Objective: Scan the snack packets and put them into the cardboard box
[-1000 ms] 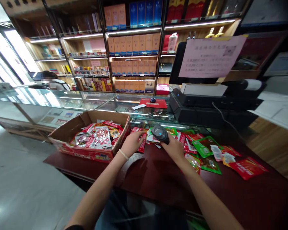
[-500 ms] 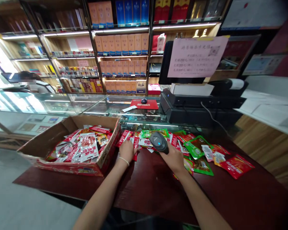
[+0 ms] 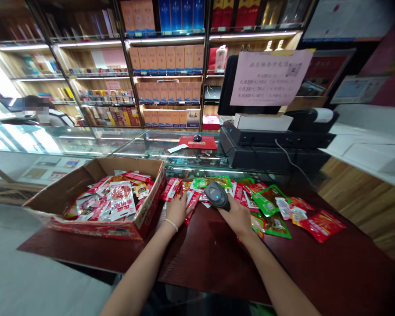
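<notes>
My right hand (image 3: pixel 238 217) is wrapped around the handle of a dark grey barcode scanner (image 3: pixel 216 195), whose head shows a small blue light and points away over the packets. To its left, my left hand (image 3: pixel 177 212) has its fingers and thumb on a red snack packet (image 3: pixel 193 201) at the near edge of the spread; the fingertips are partly hidden. Another red packet (image 3: pixel 171 189) lies just beyond that hand. A green packet (image 3: pixel 268 201) and several red and green ones lie right of the scanner. The open cardboard box (image 3: pixel 95 229) at left holds many more packets.
A dark red tabletop (image 3: pixel 197 263) carries everything. Behind it stand a glass counter (image 3: pixel 134 151) with a mouse (image 3: pixel 197 138) on a red mat, and a black register (image 3: pixel 266 151) with a cable and monitor. A person (image 3: pixel 49 114) is at the far left, before stocked shelves.
My left hand has drawn slightly nearer and its fingers have loosened from a fist, the red packet beside it now tilted. The scanner and my right hand are almost unchanged.
</notes>
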Action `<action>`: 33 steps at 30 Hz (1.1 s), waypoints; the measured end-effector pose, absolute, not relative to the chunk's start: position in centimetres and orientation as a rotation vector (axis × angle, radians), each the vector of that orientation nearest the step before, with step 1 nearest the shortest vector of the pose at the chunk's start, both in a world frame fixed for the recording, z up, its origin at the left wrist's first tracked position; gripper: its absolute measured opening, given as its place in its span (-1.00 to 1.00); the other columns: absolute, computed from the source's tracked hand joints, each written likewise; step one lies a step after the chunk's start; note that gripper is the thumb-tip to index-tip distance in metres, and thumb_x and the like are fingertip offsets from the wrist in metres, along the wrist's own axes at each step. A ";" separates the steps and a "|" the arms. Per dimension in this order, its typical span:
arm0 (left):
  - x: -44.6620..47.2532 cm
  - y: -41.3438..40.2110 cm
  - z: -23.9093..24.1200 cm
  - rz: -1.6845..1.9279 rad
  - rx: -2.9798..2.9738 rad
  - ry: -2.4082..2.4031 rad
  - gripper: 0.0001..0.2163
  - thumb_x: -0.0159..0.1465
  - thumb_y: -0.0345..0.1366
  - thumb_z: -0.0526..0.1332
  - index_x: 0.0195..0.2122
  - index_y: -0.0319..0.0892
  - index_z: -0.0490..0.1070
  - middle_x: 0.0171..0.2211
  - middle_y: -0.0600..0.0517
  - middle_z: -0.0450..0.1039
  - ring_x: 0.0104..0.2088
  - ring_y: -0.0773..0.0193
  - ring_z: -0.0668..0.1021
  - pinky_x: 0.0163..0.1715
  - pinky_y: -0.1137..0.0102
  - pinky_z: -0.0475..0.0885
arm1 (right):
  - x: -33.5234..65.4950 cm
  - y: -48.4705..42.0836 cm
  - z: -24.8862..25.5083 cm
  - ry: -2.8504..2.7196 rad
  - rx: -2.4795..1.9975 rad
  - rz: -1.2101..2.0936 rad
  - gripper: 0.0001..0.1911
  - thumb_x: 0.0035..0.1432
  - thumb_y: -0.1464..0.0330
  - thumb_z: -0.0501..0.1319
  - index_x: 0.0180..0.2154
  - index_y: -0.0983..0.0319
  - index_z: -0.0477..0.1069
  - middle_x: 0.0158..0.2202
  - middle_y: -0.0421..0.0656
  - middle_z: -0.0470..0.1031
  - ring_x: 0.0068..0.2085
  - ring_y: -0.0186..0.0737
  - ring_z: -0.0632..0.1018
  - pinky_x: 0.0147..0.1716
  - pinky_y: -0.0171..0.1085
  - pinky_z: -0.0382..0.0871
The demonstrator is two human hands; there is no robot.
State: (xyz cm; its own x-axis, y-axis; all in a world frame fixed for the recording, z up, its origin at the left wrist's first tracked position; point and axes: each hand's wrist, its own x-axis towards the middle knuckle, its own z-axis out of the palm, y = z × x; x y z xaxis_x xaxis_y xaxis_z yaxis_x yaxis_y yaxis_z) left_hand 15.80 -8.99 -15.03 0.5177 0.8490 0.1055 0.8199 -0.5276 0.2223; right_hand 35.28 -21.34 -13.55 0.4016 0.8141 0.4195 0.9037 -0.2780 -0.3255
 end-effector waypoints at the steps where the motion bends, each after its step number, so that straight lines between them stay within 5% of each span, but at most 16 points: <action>1: 15.8 -8.8 -15.2 0.321 2.568 1.423 -0.44 0.19 -0.02 0.21 0.14 -0.22 0.26 -0.18 -0.25 0.47 -0.14 -0.05 0.53 -0.18 0.24 0.36 | 35.3 -21.4 -13.5 -1.459 -2.152 -0.226 -0.61 0.13 0.13 0.17 -0.04 0.13 0.40 -0.26 -0.14 0.60 -0.27 -0.04 0.57 -0.39 -0.25 0.25; 7: 16.3 -7.4 -16.6 0.638 2.148 1.212 -0.69 0.19 -0.07 0.21 -0.20 -0.23 0.40 -0.26 -0.14 0.51 -0.21 0.07 0.56 -0.19 0.27 0.41 | 35.5 -21.4 -13.6 -1.423 -2.136 -0.250 -0.61 0.13 0.15 0.17 -0.03 0.14 0.39 -0.26 -0.14 0.59 -0.29 -0.07 0.57 -0.37 -0.26 0.24; 11: 16.3 -7.4 -16.1 0.717 1.443 0.899 -0.70 0.30 -0.10 0.06 -0.08 -0.18 0.34 -0.25 -0.06 0.53 -0.27 0.20 0.58 -0.24 0.27 0.50 | 35.7 -21.5 -13.5 -1.378 -2.156 -0.320 -0.64 0.11 0.13 0.17 -0.09 0.15 0.41 -0.35 -0.13 0.59 -0.33 -0.06 0.57 -0.41 -0.26 0.21; 14: 16.2 -7.5 -15.6 0.660 1.149 0.733 -0.68 0.26 -0.22 0.15 0.03 -0.13 0.27 -0.22 -0.06 0.54 -0.32 0.23 0.60 -0.29 0.24 0.53 | 35.8 -21.6 -13.5 -1.371 -2.140 -0.352 -0.65 0.11 0.15 0.17 -0.09 0.15 0.41 -0.37 -0.13 0.59 -0.34 -0.07 0.57 -0.41 -0.26 0.21; 21: 16.2 -6.4 -16.4 1.000 1.771 1.000 -0.80 0.16 -0.26 0.23 -0.21 -0.20 0.47 -0.25 -0.03 0.57 -0.21 0.19 0.58 -0.12 0.29 0.44 | 35.8 -21.7 -13.3 -1.381 -2.121 -0.356 -0.64 0.10 0.14 0.16 -0.10 0.15 0.42 -0.36 -0.13 0.60 -0.34 -0.05 0.58 -0.41 -0.25 0.24; 28: 15.6 -6.4 -16.4 1.022 1.964 1.109 -0.80 0.21 -0.22 0.19 -0.23 -0.19 0.51 -0.27 -0.03 0.58 -0.25 0.19 0.58 -0.20 0.35 0.41 | 35.3 -22.0 -13.0 -1.573 -2.035 -0.330 -0.54 0.10 0.20 0.18 0.05 0.14 0.34 -0.21 -0.14 0.60 -0.23 -0.07 0.59 -0.30 -0.25 0.32; 33: 15.6 -6.6 -16.3 1.013 2.031 1.135 -0.79 0.23 -0.20 0.17 -0.24 -0.18 0.52 -0.29 0.00 0.58 -0.26 0.21 0.57 -0.20 0.37 0.40 | 35.0 -22.1 -12.6 -1.636 -2.036 -0.222 -0.67 0.09 0.20 0.19 -0.08 0.11 0.41 -0.29 -0.18 0.60 -0.27 -0.07 0.59 -0.36 -0.26 0.29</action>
State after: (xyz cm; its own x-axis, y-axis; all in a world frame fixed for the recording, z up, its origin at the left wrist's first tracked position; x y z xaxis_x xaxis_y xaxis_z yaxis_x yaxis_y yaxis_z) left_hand 15.63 -6.60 -16.28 0.3446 0.8796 0.3280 0.4262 -0.4579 0.7802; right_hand 34.96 -22.11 -12.64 0.2594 0.8632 0.4331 0.9474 -0.1403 -0.2878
